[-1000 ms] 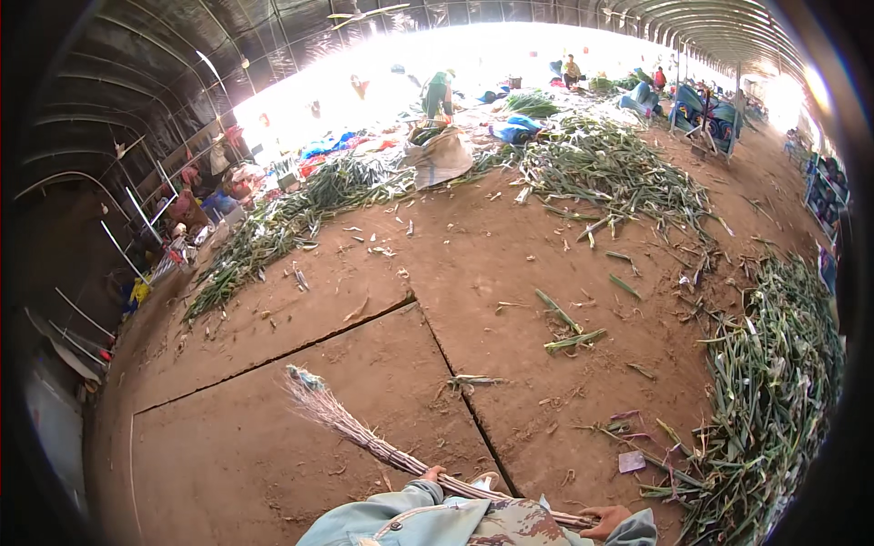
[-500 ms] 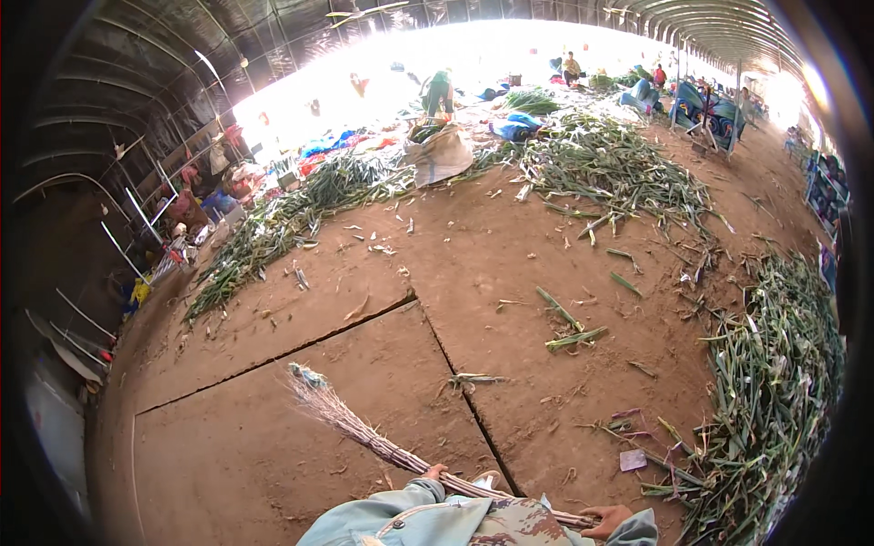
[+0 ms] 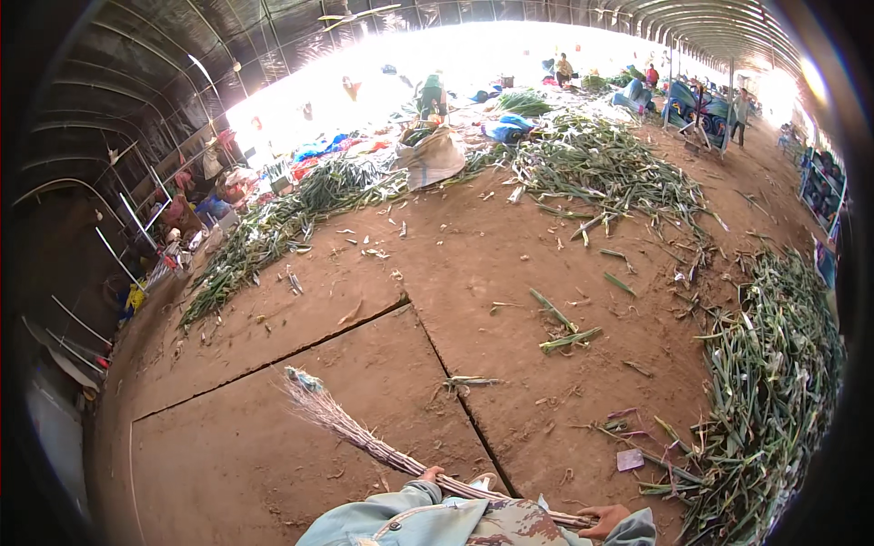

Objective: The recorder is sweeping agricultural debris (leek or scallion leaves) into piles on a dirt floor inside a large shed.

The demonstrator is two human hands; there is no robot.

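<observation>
A long twig broom [image 3: 369, 440] lies slantwise across the front of my body, its bristly head pointing to the far left. My left hand [image 3: 431, 474] is wrapped round the stalks about midway along. Near the other end, at the lower right, my right hand [image 3: 603, 521] grips the handle. A bit of blue-green material shows at the tip of the broom head. Beneath it is a flat brown floor panel [image 3: 273, 455] bordered by dark gaps. Part of a shoe shows just behind the broom.
Heaps of green leafy stalks [image 3: 774, 391] lie at the right, with another pile [image 3: 605, 168] farther back and a third [image 3: 273, 218] at the far left. Loose stalks [image 3: 571, 339] are scattered on the dirt floor. A pale sack [image 3: 431, 160] stands at the back, where several people work.
The view has shifted very slightly. Both hands keep their hold on the broom, which has barely moved. A person at the far right back now shows more fully beside the rack.
</observation>
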